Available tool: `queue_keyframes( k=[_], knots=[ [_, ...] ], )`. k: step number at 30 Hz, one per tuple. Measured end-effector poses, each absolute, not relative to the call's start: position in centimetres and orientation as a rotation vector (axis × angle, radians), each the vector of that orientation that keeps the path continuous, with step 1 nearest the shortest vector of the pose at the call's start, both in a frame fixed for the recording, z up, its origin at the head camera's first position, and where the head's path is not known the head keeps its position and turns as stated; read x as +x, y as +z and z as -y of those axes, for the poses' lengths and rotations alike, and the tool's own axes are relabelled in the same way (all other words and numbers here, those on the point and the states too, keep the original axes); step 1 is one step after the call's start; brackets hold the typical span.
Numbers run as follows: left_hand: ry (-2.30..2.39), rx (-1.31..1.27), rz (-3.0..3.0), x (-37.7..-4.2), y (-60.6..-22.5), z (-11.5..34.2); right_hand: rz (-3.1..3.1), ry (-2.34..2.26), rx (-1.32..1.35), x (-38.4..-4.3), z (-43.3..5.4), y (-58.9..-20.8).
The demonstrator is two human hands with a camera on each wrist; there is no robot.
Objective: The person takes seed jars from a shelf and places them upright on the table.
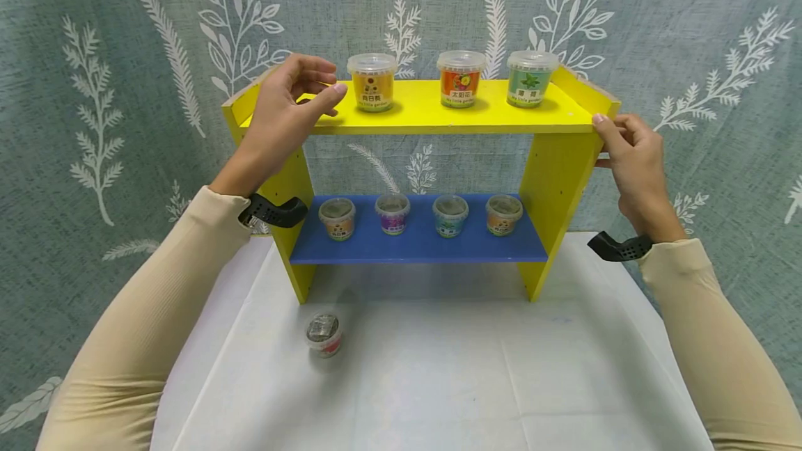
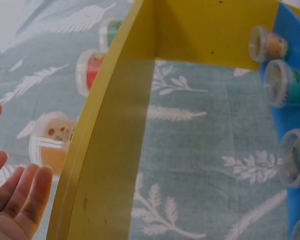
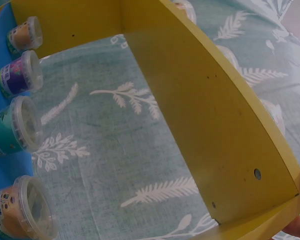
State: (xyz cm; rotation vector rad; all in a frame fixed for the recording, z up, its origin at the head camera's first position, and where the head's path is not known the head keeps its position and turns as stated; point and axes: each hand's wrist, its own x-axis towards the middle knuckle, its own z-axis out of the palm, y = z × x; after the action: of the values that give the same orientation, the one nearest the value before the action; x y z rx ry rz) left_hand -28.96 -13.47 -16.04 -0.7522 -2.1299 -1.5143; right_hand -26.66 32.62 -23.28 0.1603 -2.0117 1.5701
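A yellow shelf with a blue lower board stands on the table. My left hand hovers over the left end of its top board, fingers loosely bent, holding nothing. Just right of the fingertips stands a lidded plastic cup with a yellow label, apart from the thumb. Farther right on the top board are a cup with an orange-red label and one with a green label. My right hand grips the upper right corner of the shelf, thumb on the front edge, fingers partly hidden behind the side panel.
Several smaller lidded cups stand in a row on the blue board, among them a purple one. Another lidded cup with a red label is on the white table, in front of the left leg. A patterned curtain hangs behind.
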Motion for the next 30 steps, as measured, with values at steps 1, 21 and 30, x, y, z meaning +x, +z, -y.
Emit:
queue_keyframes(
  k=[1,21,30],
  knots=[
    [-1.49,-0.721,2.154,-29.2,-15.9,13.4,2.008,1.573,0.163,-26.7,-32.6,-23.2],
    [-1.43,-0.517,2.399,-32.2,-14.1,11.5,1.985,1.592,0.169,-26.5,-32.4,-23.2],
    [-1.335,-0.49,2.506,-33.0,-13.6,10.7,2.027,1.547,0.143,-26.5,-32.4,-23.3]
  ],
)
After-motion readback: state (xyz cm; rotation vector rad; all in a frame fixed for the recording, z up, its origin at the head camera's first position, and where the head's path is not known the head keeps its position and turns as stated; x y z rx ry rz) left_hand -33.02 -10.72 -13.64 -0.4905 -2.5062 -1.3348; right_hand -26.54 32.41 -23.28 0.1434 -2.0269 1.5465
